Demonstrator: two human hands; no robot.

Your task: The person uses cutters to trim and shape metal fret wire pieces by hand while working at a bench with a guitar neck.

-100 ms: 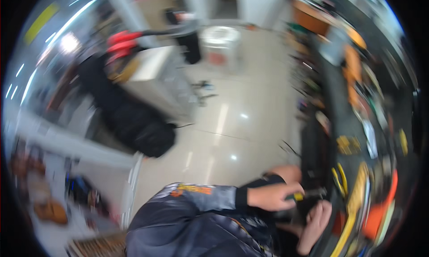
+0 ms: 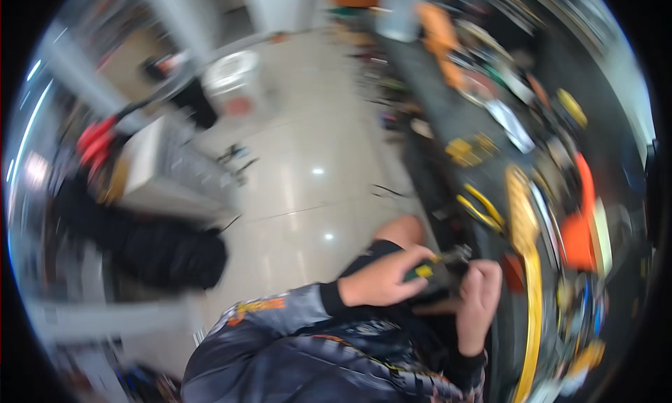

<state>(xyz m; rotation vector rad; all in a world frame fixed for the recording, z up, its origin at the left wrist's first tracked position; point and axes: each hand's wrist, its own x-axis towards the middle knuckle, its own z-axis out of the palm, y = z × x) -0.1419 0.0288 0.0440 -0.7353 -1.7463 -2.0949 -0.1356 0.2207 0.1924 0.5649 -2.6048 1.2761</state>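
My left hand (image 2: 381,277) is curled around a small hand tool (image 2: 423,271) with a yellow and green handle, whose exact kind is blurred. Beyond the handle, toward my right hand, a small metallic part (image 2: 459,254) shows; whether it belongs to the tool I cannot tell. My right hand (image 2: 481,291) has its fingers bent together just beside that metal, and what they hold, if anything, is hidden. Both hands are above my lap, at the edge of a dark workbench (image 2: 483,252).
On the bench lie yellow-handled pliers (image 2: 483,210), a long yellow tool (image 2: 530,263), an orange-red tool (image 2: 579,235) and a yellow piece (image 2: 470,151). To the left stand a white stool (image 2: 234,81), a pale cabinet (image 2: 171,168) and a black padded thing (image 2: 143,245).
My view has swung to the right, so the bench and floor items sit farther left in the picture. Both hands stay close together, and the left one still grips the yellow-green tool.
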